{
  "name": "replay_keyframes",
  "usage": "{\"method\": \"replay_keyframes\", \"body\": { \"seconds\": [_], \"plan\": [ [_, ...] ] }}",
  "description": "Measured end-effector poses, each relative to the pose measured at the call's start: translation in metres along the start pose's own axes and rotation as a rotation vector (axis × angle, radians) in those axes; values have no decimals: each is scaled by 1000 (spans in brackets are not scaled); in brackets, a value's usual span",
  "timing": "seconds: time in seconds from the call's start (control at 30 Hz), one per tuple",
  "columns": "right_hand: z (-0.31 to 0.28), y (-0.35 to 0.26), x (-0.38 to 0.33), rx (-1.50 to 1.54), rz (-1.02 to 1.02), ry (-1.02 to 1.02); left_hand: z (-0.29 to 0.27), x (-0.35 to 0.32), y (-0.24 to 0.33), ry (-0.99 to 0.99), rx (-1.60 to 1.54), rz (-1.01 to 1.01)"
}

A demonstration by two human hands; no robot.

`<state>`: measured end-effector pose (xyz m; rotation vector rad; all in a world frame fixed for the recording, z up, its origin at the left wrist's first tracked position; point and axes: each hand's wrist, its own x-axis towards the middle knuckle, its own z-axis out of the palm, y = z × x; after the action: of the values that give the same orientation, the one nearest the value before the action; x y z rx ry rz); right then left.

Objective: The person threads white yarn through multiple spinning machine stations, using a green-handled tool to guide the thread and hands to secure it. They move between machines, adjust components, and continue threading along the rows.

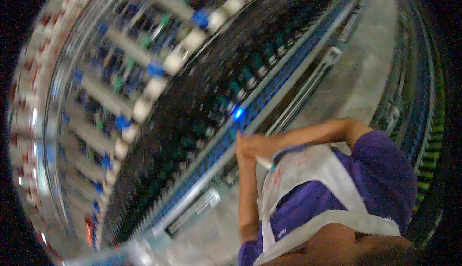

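My left hand (243,144) and my right hand (262,145) meet in front of my apron, beside the blue rail of a long machine. Motion smears the fingers, and the left ones cannot be told apart. My right hand looks closed, and a short pale stick (265,163) with a greenish end juts out below it. What lies between the two hands is hidden. Just beyond them a bright blue light (238,113) glows on the blue rail (274,85).
A row of dark teal spindles (248,76) runs along the machine, with white bobbins (195,40) and blue-capped bars above. Grey floor (353,78) forms a narrow aisle. Another machine with green parts (430,158) stands to the right.
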<state>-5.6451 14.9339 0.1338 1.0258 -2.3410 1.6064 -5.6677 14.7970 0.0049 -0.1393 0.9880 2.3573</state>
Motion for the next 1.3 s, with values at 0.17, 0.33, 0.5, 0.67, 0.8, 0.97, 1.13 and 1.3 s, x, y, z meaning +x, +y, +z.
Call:
{"method": "replay_keyframes", "body": {
  "seconds": [0.17, 0.33, 0.5, 0.67, 0.8, 0.97, 1.13, 1.3],
  "plan": [
    [-24, 6, 29, 262, 273, -1, 22, 10, 12, -131, -248, -76],
    [-45, 20, 55, -102, 176, 226, 113, -18, 80, 64, 291, -213],
    [-41, 57, 45, -322, 203, 62, 100, -12, 76, -98, 1008, -91],
    [-37, 106, 11, -988, 175, -585, 18, -34, 55, -105, 1920, 213],
    [-47, 125, -21, -885, 418, -424, -89, -107, 84, -57, 2244, 419],
    [-33, 115, -22, -598, 115, -247, -206, -186, 144, 631, 2010, 192],
    [32, 89, 35, -534, 292, -295, -214, -205, 168, 931, 632, 529],
    [61, 101, 80, -615, 570, -321, -224, -224, 184, 1001, 930, 492]
  ]
}}
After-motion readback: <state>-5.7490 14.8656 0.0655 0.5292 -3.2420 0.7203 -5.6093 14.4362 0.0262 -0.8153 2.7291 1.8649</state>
